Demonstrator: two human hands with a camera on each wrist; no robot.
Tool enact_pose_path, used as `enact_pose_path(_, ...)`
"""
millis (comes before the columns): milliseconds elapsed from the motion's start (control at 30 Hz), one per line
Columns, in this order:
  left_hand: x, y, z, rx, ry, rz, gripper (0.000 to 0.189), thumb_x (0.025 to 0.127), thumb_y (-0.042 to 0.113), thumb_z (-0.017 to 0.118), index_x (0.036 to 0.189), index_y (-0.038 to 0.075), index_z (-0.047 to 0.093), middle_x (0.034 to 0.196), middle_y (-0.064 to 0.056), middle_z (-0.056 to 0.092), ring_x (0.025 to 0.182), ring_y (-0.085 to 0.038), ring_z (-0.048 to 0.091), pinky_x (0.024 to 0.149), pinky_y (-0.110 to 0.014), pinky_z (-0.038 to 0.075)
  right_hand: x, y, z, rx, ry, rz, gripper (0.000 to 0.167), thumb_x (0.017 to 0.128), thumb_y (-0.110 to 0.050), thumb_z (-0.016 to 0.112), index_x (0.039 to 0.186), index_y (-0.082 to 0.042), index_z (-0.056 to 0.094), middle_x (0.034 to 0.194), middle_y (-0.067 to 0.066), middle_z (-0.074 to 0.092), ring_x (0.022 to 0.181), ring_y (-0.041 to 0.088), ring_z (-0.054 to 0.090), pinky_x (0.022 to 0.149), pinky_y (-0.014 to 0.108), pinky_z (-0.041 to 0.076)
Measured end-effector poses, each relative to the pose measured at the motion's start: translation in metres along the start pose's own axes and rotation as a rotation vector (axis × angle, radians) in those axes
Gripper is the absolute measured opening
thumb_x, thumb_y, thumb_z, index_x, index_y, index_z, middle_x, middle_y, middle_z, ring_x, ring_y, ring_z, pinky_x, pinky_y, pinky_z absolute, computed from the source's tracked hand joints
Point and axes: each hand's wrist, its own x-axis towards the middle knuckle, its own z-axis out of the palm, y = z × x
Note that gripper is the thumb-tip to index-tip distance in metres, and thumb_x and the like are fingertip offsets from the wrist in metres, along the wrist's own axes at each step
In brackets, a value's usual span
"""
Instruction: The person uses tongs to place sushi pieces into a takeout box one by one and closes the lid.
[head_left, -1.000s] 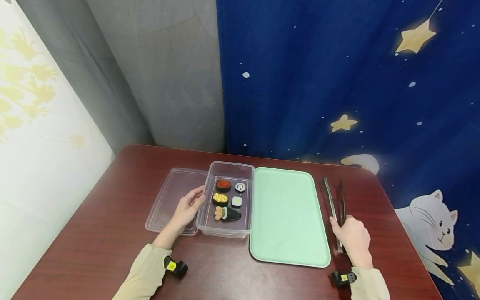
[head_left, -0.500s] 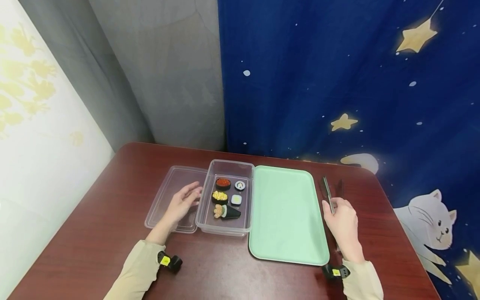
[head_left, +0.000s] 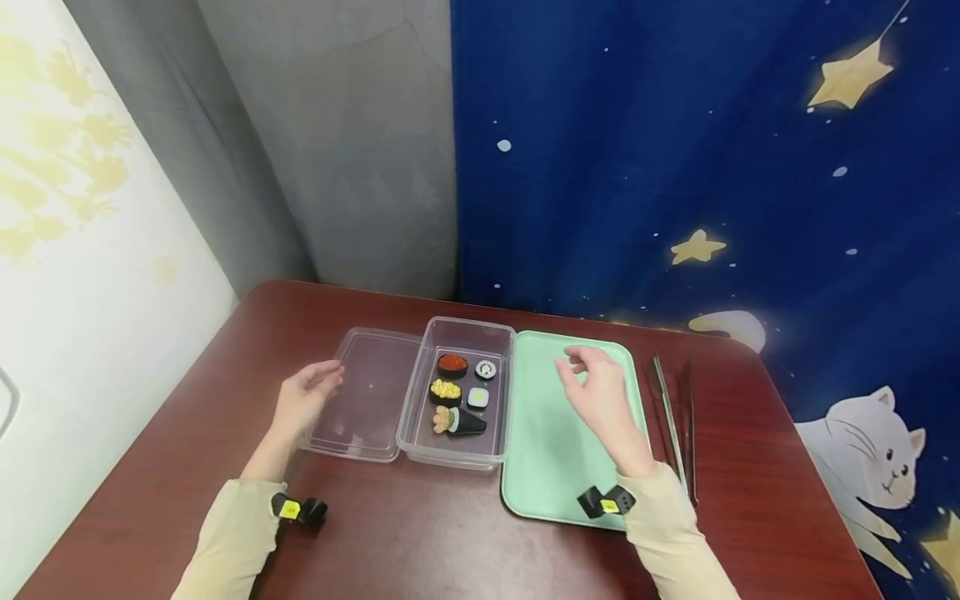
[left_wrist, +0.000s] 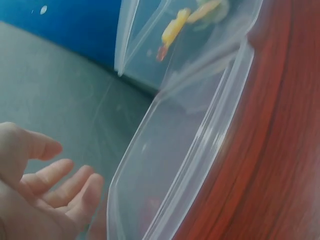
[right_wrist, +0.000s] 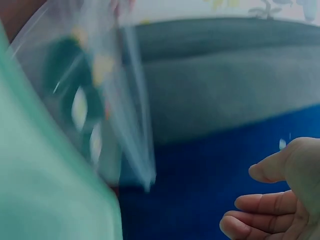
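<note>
My left hand (head_left: 302, 402) hovers beside the left edge of a clear plastic lid (head_left: 367, 392), fingers loosely bent and holding nothing. In the left wrist view the same hand (left_wrist: 50, 195) has its fingers apart from the lid. My right hand (head_left: 603, 402) is over the mint-green tray (head_left: 536, 492), also holding nothing, with thumb and fingers parted. Between the hands stands a clear plastic box (head_left: 450, 457). Inside it lie pieces of sushi: one topped with red roe (head_left: 452, 364), one with yellow corn (head_left: 446, 391), a dark hand roll (head_left: 467, 422) and two small rolls (head_left: 485, 369).
Metal tongs (head_left: 678, 433) lie on the brown table (head_left: 420, 542) to the right of the tray. The lid rests flat against the box's left side. Behind the table hang grey and blue curtains (head_left: 600, 167).
My right hand has let go of the tongs and moved left over the tray; the tongs stay on the table. My left hand has drawn away from the box to the left.
</note>
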Motion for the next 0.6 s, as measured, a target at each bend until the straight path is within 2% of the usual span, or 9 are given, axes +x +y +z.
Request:
enact_pose_path(100, 0.002, -0.004, -0.010, 0.106, 0.046, -0.034, 0.038, 0.096, 0.015, 0.052, 0.128, -0.006, 0.051, 0.123, -0.026, 0.057, 0.110, -0.033, 0.057, 0.079, -0.011, 0.047, 0.009, -0.022, 0.015, 0.064, -0.035, -0.046, 0.020, 0.084, -0.009, 0.067, 0.099, 0.004, 0.067, 0.091, 0.018, 0.068, 0.075, 0.026, 0.065, 0.063, 0.040, 0.054)
enact_pose_path(167, 0.003, -0.007, -0.015, 0.159, 0.071, -0.053, 0.039, 0.095, 0.017, 0.053, 0.128, -0.004, 0.052, 0.122, -0.024, 0.058, 0.111, -0.033, 0.056, 0.076, -0.009, 0.045, 0.014, -0.037, 0.025, 0.105, -0.062, -0.082, 0.019, 0.084, -0.009, 0.067, 0.098, 0.004, 0.067, 0.089, 0.017, 0.068, 0.074, 0.025, 0.065, 0.061, 0.038, 0.054)
enact_pose_path(267, 0.005, -0.010, -0.019, 0.213, 0.102, -0.073, 0.038, 0.093, 0.017, 0.056, 0.126, -0.003, 0.055, 0.120, -0.021, 0.060, 0.106, -0.025, 0.060, 0.073, -0.008, 0.044, 0.019, -0.054, 0.040, 0.162, -0.110, -0.130, 0.018, 0.084, -0.008, 0.066, 0.097, 0.005, 0.066, 0.087, 0.016, 0.067, 0.072, 0.024, 0.065, 0.060, 0.037, 0.055)
enact_pose_path(367, 0.007, -0.013, -0.021, 0.253, 0.119, -0.080, 0.037, 0.091, 0.014, 0.059, 0.124, -0.003, 0.057, 0.118, -0.019, 0.062, 0.099, -0.016, 0.064, 0.073, -0.009, 0.046, 0.023, -0.070, 0.056, 0.214, -0.172, -0.131, 0.019, 0.086, -0.009, 0.064, 0.098, 0.005, 0.066, 0.087, 0.016, 0.066, 0.073, 0.024, 0.065, 0.063, 0.036, 0.055)
enact_pose_path(433, 0.009, -0.014, -0.021, 0.297, 0.127, -0.063, 0.036, 0.089, 0.013, 0.061, 0.121, -0.004, 0.059, 0.114, -0.019, 0.064, 0.096, -0.017, 0.066, 0.076, -0.016, 0.050, 0.024, -0.079, 0.067, 0.227, -0.209, -0.132, 0.019, 0.086, -0.009, 0.064, 0.098, 0.005, 0.066, 0.088, 0.016, 0.066, 0.073, 0.022, 0.066, 0.064, 0.033, 0.055)
enact_pose_path(600, 0.015, -0.017, -0.021, 0.425, 0.153, 0.030, 0.028, 0.086, 0.008, 0.061, 0.109, -0.007, 0.064, 0.101, -0.021, 0.068, 0.089, -0.032, 0.067, 0.086, -0.042, 0.051, 0.028, -0.097, 0.094, 0.227, -0.296, -0.144, 0.019, 0.087, -0.011, 0.063, 0.098, 0.003, 0.067, 0.085, 0.011, 0.065, 0.071, 0.018, 0.063, 0.064, 0.022, 0.053)
